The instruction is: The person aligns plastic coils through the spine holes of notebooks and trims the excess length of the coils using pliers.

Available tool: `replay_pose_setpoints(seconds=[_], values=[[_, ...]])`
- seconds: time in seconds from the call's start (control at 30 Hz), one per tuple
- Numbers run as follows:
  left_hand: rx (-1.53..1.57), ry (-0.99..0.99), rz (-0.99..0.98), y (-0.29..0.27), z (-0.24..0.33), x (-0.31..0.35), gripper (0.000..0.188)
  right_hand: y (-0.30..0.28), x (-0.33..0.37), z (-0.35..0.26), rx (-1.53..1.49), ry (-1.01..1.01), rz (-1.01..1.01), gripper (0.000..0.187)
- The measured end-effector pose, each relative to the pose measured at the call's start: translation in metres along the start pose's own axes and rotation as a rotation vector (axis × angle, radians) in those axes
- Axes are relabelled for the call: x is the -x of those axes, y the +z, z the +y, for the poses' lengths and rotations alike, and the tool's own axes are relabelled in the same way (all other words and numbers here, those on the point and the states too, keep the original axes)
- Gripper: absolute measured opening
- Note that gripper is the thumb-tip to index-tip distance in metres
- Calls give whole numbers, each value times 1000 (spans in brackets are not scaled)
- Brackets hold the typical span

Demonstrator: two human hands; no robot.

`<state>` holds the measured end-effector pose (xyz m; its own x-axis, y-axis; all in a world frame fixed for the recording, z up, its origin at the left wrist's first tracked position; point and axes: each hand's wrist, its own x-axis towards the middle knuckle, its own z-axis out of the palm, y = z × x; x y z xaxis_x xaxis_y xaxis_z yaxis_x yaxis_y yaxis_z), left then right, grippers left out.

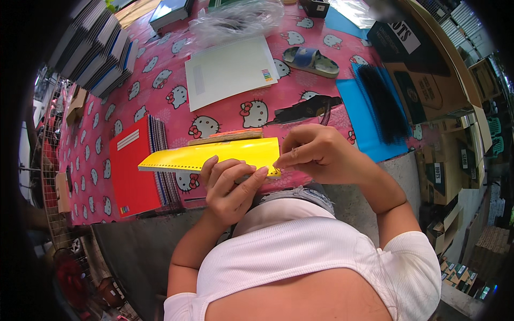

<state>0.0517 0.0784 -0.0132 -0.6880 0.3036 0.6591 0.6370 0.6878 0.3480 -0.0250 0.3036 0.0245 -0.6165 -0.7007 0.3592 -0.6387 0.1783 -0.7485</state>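
Note:
A yellow notebook (214, 155) with a row of punched holes along its near edge lies crosswise at the table's front edge. My left hand (230, 190) grips that holed edge, fingers over the cover. At its right corner my right hand (326, 155) is closed in a pinch by the last holes; whatever thin thing it holds is too small to make out. Behind the notebook sits a flat wooden strip (230, 136). To the left lies a stack of red-covered notebooks (134, 171) with bound edges. Black plastic binding coils (381, 101) rest in a pile at the right.
Blue sheets (358, 131) lie under the coils, beside a large cardboard box (423, 69). A black tool-like object (305, 110), a slipper (311, 60), white sheets (230, 75) and clear plastic (235, 24) are farther back. Tall book stacks (99, 51) stand far left.

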Motion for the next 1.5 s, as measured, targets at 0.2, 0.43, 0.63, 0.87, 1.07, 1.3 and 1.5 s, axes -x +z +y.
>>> replay_pose_setpoints(seconds=[0.2, 0.43, 0.63, 0.87, 1.07, 1.3, 1.5], values=[[28, -47, 19, -2, 0, -11, 25, -2, -4, -3, 62, -90, 30, 19], [23, -160, 68, 1, 0, -39, 24, -3, 1, -10, 138, 146, 56, 21], [-62, -218, 54, 4, -14, -48, 26, 10, -7, -10, 288, 107, 268, 21], [-85, -239, 33, 6, -15, -49, 18, 15, -19, -11, 326, 81, 314, 19], [-75, -254, 50, 10, -17, -54, 18, 8, -23, -3, 308, 118, 175, 22], [-98, -252, 80, 13, -17, -52, 18, 11, -25, -14, 351, 134, 263, 22], [-90, -253, 92, 13, -18, -53, 17, 2, -25, -8, 374, 101, 147, 20]])
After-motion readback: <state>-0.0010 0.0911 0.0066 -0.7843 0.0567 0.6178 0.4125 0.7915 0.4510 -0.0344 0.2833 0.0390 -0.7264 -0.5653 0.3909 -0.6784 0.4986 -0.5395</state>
